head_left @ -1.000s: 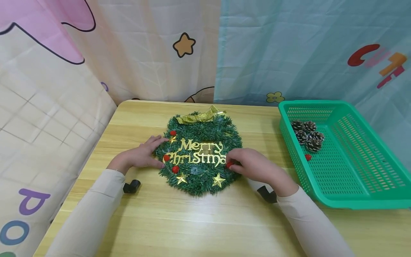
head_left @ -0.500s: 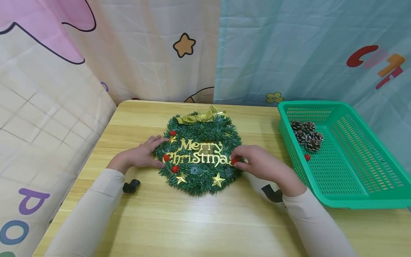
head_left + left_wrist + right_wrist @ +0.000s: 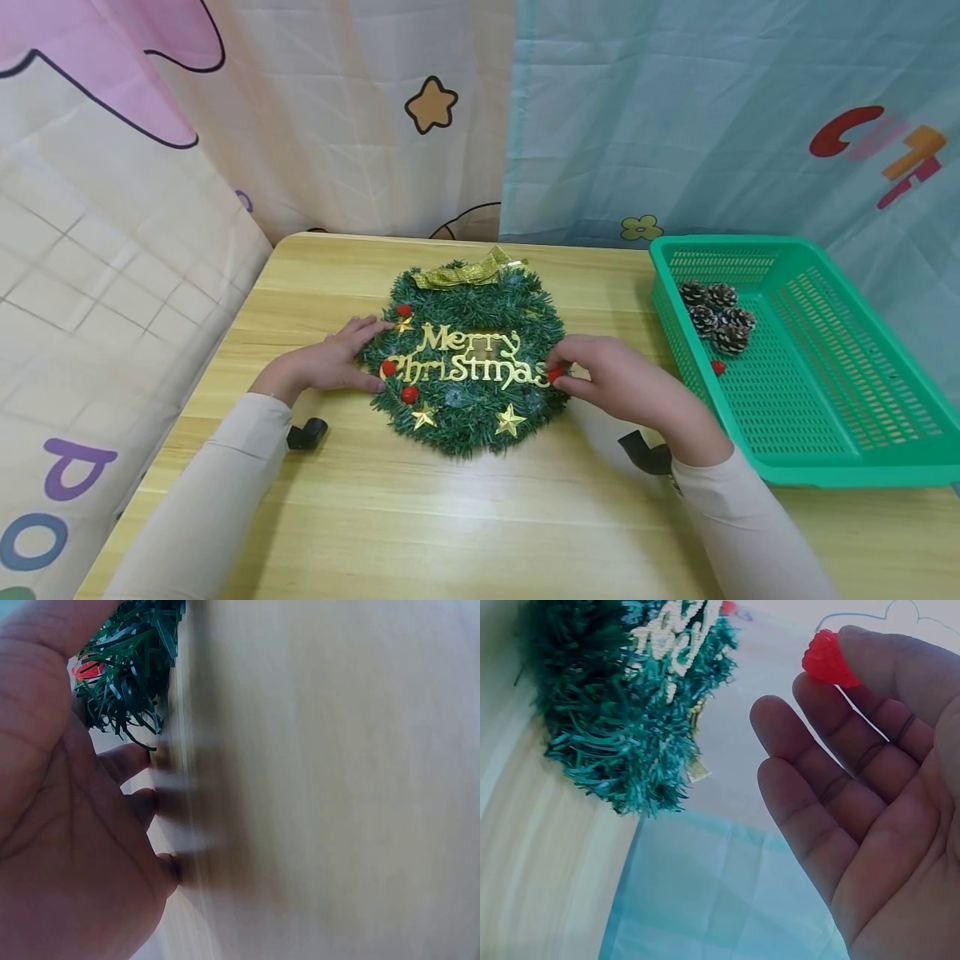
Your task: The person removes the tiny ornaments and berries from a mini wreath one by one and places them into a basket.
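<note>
A green Christmas wreath (image 3: 468,433) lies on the table, bearing a gold "Merry Christmas" sign (image 3: 480,368), gold stars (image 3: 510,421), a gold ribbon bow (image 3: 468,273) and several red berries (image 3: 409,395). At its left edge my left hand (image 3: 330,364) rests with fingers spread, touching the greenery. My right hand (image 3: 622,383) pinches a red berry (image 3: 829,658) between thumb and fingertips. In the head view that berry is over the wreath's right side, by the sign's end. The right wrist view shows it apart from the greenery, the other fingers loosely bent.
A green plastic basket (image 3: 847,477) stands on the right of the table. Inside it, at the left, are several pine cones (image 3: 731,337) and one red berry (image 3: 717,367). Printed curtains (image 3: 360,125) hang behind and to the left of the table (image 3: 465,533).
My right hand has shifted a little to the right with the red berry, uncovering the last letter of the sign. The left hand and the wreath have stayed in place.
</note>
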Available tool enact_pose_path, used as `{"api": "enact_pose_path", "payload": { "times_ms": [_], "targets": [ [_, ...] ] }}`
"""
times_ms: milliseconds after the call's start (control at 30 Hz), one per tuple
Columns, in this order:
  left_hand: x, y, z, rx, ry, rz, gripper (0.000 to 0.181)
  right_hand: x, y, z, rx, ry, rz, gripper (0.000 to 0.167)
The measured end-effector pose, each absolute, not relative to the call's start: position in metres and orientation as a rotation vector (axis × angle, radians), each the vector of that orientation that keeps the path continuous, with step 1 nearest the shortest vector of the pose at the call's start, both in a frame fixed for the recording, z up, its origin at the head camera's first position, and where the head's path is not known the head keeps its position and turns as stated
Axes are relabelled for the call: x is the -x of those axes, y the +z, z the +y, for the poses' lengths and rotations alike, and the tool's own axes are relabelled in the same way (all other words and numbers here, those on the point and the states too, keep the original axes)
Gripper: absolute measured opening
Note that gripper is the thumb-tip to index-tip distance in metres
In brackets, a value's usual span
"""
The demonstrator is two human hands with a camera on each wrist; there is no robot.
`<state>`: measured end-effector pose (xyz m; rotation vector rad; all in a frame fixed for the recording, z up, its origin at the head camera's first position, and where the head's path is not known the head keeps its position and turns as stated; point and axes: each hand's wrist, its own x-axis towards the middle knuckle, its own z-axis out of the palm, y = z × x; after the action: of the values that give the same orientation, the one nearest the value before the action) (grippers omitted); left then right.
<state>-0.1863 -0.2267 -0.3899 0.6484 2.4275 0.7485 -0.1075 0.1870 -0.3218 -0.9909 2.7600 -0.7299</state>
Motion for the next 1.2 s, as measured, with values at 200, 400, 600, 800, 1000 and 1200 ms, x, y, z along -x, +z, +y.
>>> {"api": "enact_pose_path", "payload": {
  "times_ms": [200,400,600,800,1000,1200],
  "targets": [
    [0.187,-0.39,-0.227,-0.651,0.746,2.427,0.096,0.103,-0.314,0.19,0.991,-0.73,2.781,0.009],
    [0.188,-0.39,-0.227,-0.648,0.745,2.43,0.096,0.101,-0.308,0.192,0.997,-0.717,2.799,0.01],
    [0.188,-0.391,-0.227,-0.66,0.739,2.436,0.097,0.098,-0.305,0.195,1.005,-0.691,2.816,0.011],
    [0.187,-0.391,-0.228,-0.64,0.744,2.43,0.096,0.091,-0.302,0.201,1.021,-0.662,2.857,0.013],
    [0.186,-0.391,-0.227,-0.633,0.751,2.427,0.096,0.083,-0.293,0.211,1.053,-0.619,2.925,0.015],
    [0.186,-0.392,-0.227,-0.637,0.769,2.422,0.095,0.073,-0.28,0.222,1.003,-0.572,2.966,0.018]
  ]
}}
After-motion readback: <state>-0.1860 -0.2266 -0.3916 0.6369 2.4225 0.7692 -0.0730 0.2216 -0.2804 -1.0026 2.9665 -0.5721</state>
